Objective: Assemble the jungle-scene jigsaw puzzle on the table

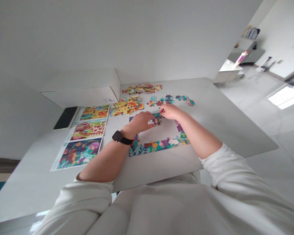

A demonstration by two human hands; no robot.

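Note:
A partly assembled jigsaw puzzle (154, 147) lies on the white table, its colourful border around a bare middle. My left hand (143, 121), with a black watch on the wrist, rests over the puzzle's upper left part, fingertips at some joined pieces (158, 121). At the puzzle's top edge, my right hand (169, 111) has its fingers pinched together; what they hold, if anything, is too small to make out. Loose teal and brown pieces (168, 99) lie just beyond it, with a curved joined strip (186, 99) to their right.
Yellow pieces (127, 105) and a red and green pile (142, 88) lie farther back. Left of them are a picture sheet (79, 140), a dark phone (66, 117) and a white box (83, 94) against the wall. The table's (225, 124) right edge borders open floor.

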